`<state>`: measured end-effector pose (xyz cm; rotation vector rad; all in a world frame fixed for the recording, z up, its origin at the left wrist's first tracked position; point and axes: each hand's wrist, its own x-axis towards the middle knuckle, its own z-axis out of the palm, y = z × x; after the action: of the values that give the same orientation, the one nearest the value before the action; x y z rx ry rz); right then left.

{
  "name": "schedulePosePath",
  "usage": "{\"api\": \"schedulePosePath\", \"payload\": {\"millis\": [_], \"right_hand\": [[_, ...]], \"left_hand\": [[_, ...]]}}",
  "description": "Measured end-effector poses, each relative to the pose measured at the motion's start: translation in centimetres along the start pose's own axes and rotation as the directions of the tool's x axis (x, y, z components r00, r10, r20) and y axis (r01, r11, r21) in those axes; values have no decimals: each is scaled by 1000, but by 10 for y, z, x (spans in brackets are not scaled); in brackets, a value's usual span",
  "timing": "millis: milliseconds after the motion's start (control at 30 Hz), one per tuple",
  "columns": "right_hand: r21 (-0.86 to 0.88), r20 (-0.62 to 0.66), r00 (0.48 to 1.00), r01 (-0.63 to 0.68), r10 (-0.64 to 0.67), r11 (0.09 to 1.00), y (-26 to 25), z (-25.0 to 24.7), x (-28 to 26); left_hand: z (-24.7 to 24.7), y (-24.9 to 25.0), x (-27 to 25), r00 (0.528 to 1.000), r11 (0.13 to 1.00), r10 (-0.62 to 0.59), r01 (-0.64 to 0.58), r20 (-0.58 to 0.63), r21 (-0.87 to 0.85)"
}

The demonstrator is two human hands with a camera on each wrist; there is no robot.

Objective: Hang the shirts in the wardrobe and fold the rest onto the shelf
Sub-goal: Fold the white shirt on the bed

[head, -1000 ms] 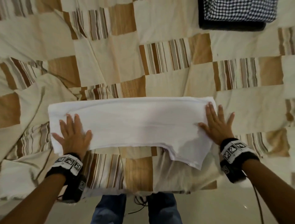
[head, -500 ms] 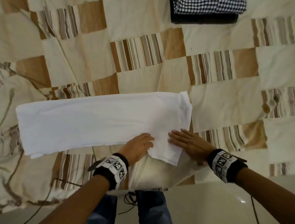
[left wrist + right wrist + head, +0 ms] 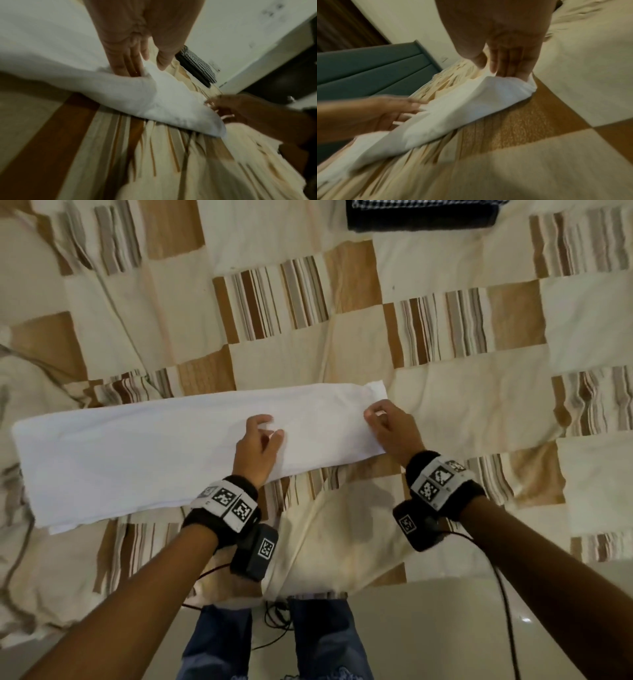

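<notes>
Patchwork bedspread (image 3: 445,392) in cream, tan and stripes covers the bed. On it lies a long white garment (image 3: 137,453), folded into a band. At the garment's right end, the right hand (image 3: 394,433) pinches the edge; the left hand (image 3: 257,450) pinches cloth near the middle. Beyond the garment sits a checked stack (image 3: 421,213).

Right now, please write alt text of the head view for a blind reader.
Both hands grip a long folded white garment on a patchwork bedspread: the right hand at its end, the left hand mid-length. Dark folded clothes lie farther back.
</notes>
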<state>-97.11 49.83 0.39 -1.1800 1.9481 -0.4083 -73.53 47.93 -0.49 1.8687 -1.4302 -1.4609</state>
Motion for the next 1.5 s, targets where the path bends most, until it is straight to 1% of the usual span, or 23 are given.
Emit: {"api": "schedulePosePath", "payload": {"millis": [67,133,200,300,333,400,433,533,633,700,733,767,833,900,1033,1100,1133,1200,1233,1300,1333,1400,1500], "right_hand": [[-167,-124,985,98,-120,981,-4,5,-13],[-320,-216,914,265,-342,910,-15,17,-23],[-355,-131,862,420,-489,835,-26,40,-26],[-525,196,839,527,-508,668,-27,78,-21],[-595,270,839,531,-472,604,-22,84,-17],[-670,329,849,518,-413,532,-8,83,-5],[-694,307,872,479,-380,538,0,76,1],[-679,142,956,283,-257,678,12,49,14],[-598,60,939,305,-337,741,3,24,14],[-514,-117,900,308,-421,801,-4,5,22],[-468,-192,891,285,-411,836,-7,-2,29],[-433,-203,907,254,-368,865,-8,-7,35],[-421,-91,958,209,-271,883,-5,-12,49],[-421,11,975,204,-220,884,-2,-15,59],[-189,-69,997,31,-44,982,-3,-26,60],[-74,-54,998,-43,40,996,-2,-26,53],[-84,-22,998,-67,65,994,-2,-25,46],[-199,53,995,-78,90,977,-2,-20,32],[-221,83,992,-73,93,973,-2,-17,26],[-172,129,990,-40,63,984,-4,-12,14],[-154,141,989,-21,43,988,-7,-11,8],[-191,147,989,-2,30,982,-20,-10,-2],[-239,139,990,36,-2,970,-49,-10,-13]], "left_hand": [[1,0,-5,988,982,146,-140,-40,125],[5,1,-10,933,880,355,-311,-62,358],[14,2,-14,896,743,441,-400,57,537],[26,-9,-16,880,493,363,-460,306,738],[26,-15,-15,892,439,304,-444,336,781],[23,-21,-11,910,366,198,-414,365,833],[22,-22,-10,911,331,162,-413,380,848],[21,-17,-9,909,293,116,-417,401,860],[23,-9,-15,912,312,188,-408,365,858],[28,-5,-15,905,304,227,-417,360,857],[31,-2,-14,901,299,243,-423,360,855],[33,2,-13,895,290,271,-427,355,856],[39,11,-12,875,266,285,-465,392,845],[45,11,-8,872,280,213,-487,441,827],[45,9,-6,882,313,141,-470,449,825],[41,10,-8,883,332,138,-468,448,819],[39,10,-10,888,354,136,-457,438,816],[31,9,-16,897,459,166,-438,409,773],[27,5,-19,900,545,202,-430,386,719],[15,-5,-27,907,720,294,-418,302,554],[8,-12,-30,911,774,333,-411,242,482],[-8,-27,-36,933,845,341,-358,115,396],[-40,-45,-38,956,901,291,-262,-33,346]]}}
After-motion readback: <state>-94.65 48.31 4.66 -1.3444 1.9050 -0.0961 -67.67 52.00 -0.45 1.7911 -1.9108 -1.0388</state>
